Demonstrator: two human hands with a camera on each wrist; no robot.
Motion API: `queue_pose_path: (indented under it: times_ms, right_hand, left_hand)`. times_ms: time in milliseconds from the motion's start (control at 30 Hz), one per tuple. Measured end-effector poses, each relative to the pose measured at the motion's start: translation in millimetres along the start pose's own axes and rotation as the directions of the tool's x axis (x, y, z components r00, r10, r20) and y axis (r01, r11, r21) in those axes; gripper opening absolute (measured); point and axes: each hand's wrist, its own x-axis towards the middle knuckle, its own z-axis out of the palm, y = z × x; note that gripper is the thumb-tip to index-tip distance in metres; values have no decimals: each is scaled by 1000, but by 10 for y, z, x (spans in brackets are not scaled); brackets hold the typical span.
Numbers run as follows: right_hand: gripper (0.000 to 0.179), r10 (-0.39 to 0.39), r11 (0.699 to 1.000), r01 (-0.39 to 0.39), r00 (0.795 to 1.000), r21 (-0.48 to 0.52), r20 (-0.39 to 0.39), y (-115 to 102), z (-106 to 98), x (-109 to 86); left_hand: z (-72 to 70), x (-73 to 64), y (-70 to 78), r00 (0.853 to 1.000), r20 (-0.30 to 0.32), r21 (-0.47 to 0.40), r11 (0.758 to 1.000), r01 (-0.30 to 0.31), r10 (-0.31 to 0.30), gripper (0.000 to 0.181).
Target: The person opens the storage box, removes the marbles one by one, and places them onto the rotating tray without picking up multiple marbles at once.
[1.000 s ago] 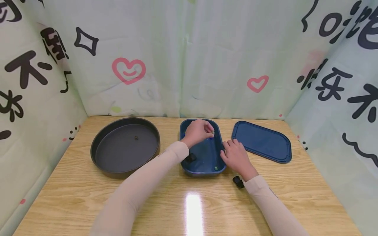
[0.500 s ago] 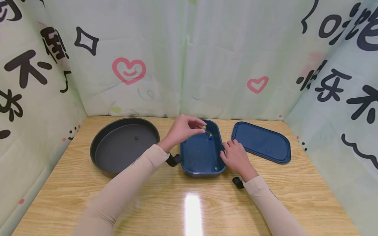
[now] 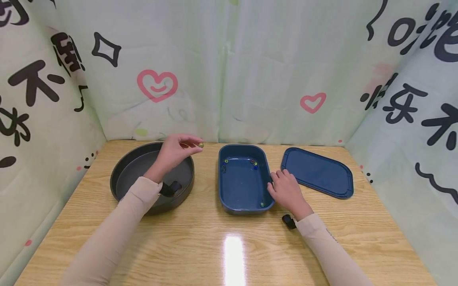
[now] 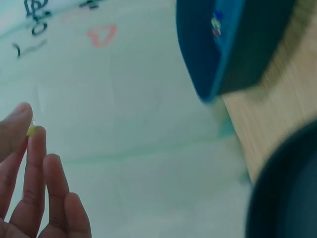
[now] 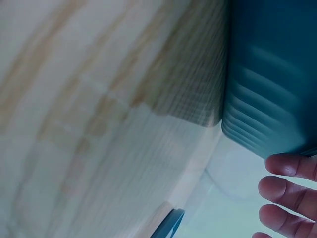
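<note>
My left hand (image 3: 176, 153) is raised over the right part of the dark round pan (image 3: 116, 186), pinching a yellow-green marble (image 3: 201, 145) between thumb and fingertips. The left wrist view shows that marble (image 4: 31, 130) as a small yellow spot between the fingers. Several more marbles (image 3: 253, 163) lie in the blue rectangular container (image 3: 240, 186), along its back and left side and in the near right corner. My right hand (image 3: 286, 190) rests at the container's right side. In the right wrist view its fingers (image 5: 285, 188) lie relaxed beside the outer wall (image 5: 267, 99).
A blue lid (image 3: 318, 171) lies flat to the right of the container. All of it stands on a wooden table (image 3: 200, 242), with a printed curtain (image 3: 250, 79) hanging behind and along both sides. My left forearm and hand cover part of the pan's inside.
My left hand has picked a marble out of the blue container and carried it left, out of the container and over the pan. My right hand has stayed in place.
</note>
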Motion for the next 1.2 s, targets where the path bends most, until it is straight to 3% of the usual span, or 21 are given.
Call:
queue_pose_path:
  times_ms: [267,467,767,1033,1200]
  right_hand:
    - [33,17,1000,-17,1000,10,14,-12,-10,-6]
    - [36,23,1000,-24,999,17,23,-13,0,-9]
    - [36,16,999,-16,1000,28,-7,-18,-3,-11]
    - [42,36,999,-39,997,35,63,-19,-4,6]
    - [52,48,995,-56,994,81,97,-46,-52,0]
  left_hand:
    - [-337,-49,-380,996,-60,5,997,72,-71,32]
    - [-487,-7,-770,981,-132,-11,989,145,-145,34]
    - [-549,49,-1185,933,-244,-33,964,263,-263,33]
    - [-546,36,-1448,875,-302,9,917,399,-378,31]
    - [-542,7,-1560,864,-309,12,907,421,-397,32]
